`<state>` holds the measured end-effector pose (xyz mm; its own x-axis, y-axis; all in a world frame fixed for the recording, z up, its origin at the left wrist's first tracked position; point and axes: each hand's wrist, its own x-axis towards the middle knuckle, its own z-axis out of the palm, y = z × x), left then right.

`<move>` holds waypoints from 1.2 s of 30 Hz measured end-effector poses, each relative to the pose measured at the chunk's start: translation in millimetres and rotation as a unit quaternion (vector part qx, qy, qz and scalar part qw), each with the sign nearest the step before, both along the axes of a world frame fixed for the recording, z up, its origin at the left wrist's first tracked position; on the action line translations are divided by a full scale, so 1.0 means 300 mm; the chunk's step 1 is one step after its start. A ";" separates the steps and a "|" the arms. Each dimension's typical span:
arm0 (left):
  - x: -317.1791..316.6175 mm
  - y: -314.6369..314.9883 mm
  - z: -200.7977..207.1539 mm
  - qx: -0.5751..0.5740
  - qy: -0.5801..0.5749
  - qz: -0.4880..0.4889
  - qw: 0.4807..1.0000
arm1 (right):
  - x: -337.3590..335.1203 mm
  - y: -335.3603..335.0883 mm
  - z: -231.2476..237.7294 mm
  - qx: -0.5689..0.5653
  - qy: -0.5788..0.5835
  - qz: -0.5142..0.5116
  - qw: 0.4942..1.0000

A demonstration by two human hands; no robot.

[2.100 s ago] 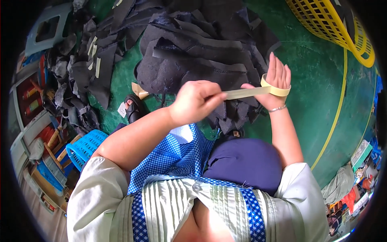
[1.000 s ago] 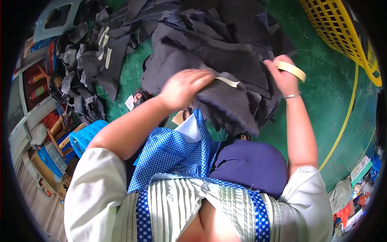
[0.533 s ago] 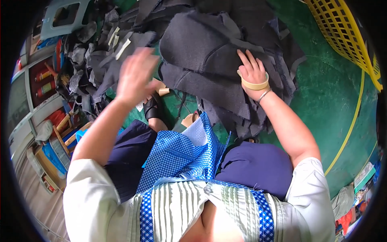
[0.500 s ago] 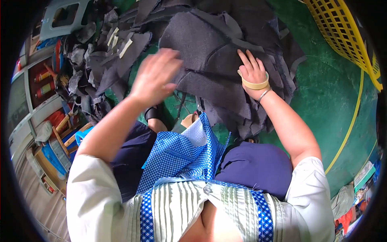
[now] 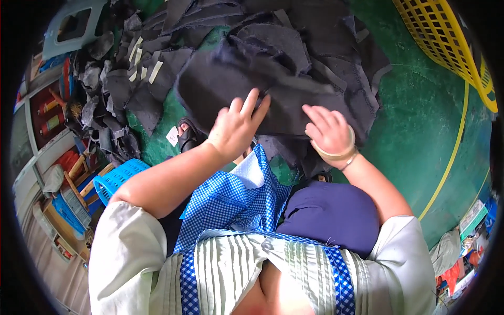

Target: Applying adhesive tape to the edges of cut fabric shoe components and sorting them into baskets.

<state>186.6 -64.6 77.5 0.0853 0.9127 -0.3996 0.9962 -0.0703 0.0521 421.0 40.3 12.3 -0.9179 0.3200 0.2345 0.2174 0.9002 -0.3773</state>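
Note:
A dark grey fabric piece [image 5: 210,79] lies across the near side of a pile of similar cut pieces; its far edge is smeared by motion. My left hand [image 5: 233,128] rests at its near edge with fingers stretched out over the cloth. Over the right part of the piece, my right hand [image 5: 332,134] has its fingers extended, pointing left. Both thumbs are hard to make out. A cream tape roll [image 5: 340,155] circles my right wrist, next to a bracelet. Below the hands, a blue checked apron [image 5: 220,197] drapes over my lap.
The fabric pile [image 5: 336,37] spreads over a green floor [image 5: 420,121]. Scraps [image 5: 107,105] and pale strips [image 5: 155,72] lie left. A yellow crate [image 5: 446,42] stands far right, a blue basket [image 5: 122,178] by my left elbow, a grey-blue plastic stool [image 5: 55,42] far left.
My left hand has come nearer and to the right, onto the cloth. The right hand has drawn slightly nearer. The top fabric piece has shifted and now lies differently, its left end farther left.

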 end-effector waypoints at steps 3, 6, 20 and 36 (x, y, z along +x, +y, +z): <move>-0.023 -0.042 -0.106 -0.167 -0.042 0.086 0.981 | 0.015 -0.012 -0.055 -0.181 -0.053 0.022 0.982; -0.025 0.029 -0.060 -0.138 -0.033 0.101 0.985 | -0.001 0.033 -0.027 -0.306 0.167 -0.162 0.923; 0.169 0.150 0.019 -0.146 -0.680 0.360 0.622 | -0.081 0.079 0.091 -0.276 0.093 -0.068 0.954; 0.008 0.037 -0.154 0.027 -0.202 0.310 0.929 | -0.080 0.103 -0.111 -0.267 0.071 -0.196 0.941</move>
